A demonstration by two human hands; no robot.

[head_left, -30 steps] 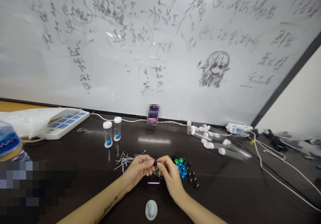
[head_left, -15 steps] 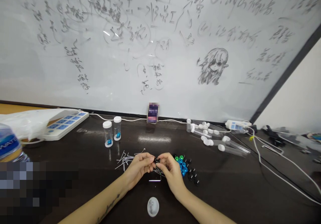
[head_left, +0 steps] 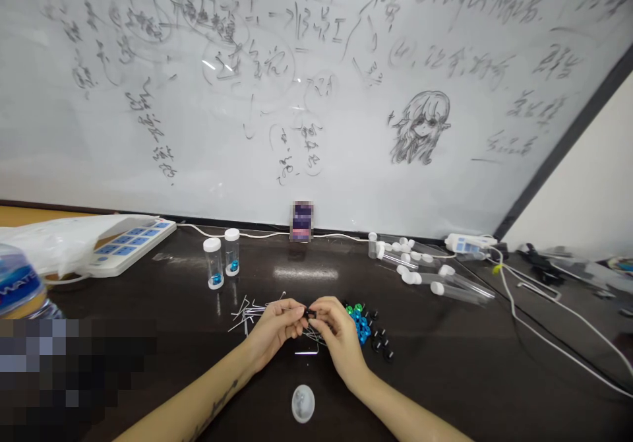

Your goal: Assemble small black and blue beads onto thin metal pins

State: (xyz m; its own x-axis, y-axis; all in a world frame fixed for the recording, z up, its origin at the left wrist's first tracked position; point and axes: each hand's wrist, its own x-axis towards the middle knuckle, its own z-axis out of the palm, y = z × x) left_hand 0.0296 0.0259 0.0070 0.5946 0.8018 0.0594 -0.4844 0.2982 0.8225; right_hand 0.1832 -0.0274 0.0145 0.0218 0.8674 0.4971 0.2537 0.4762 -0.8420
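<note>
At the near middle of the dark worktop (head_left: 455,363), a person's two hands meet over a small black piece (head_left: 309,313). The left hand (head_left: 275,330) has its thumb and fingers pinched together on the left end of it; the right hand (head_left: 342,343) closes its fingertips on the right end, so the piece sits between the two, just above the worktop. Its exact shape is too small to tell.

Left of the hands lies a loose heap of thin silver rods (head_left: 246,313), some bent near one end. One L-shaped rod (head_left: 306,353) lies on the near side, below the gap between the wrists, and nearer still is a round whitish cup (head_left: 303,403). Just right of the right hand is a cluster of blue pieces (head_left: 362,330), with green pieces (head_left: 357,308) at its far edge and black pieces with silver stems (head_left: 382,344) along its right.

Farther left, two clear tubes with white caps (head_left: 214,264) stand upright, blue bits at the bottom of each. On the far right, more clear tubes (head_left: 462,290) lie scattered on their sides.
</note>
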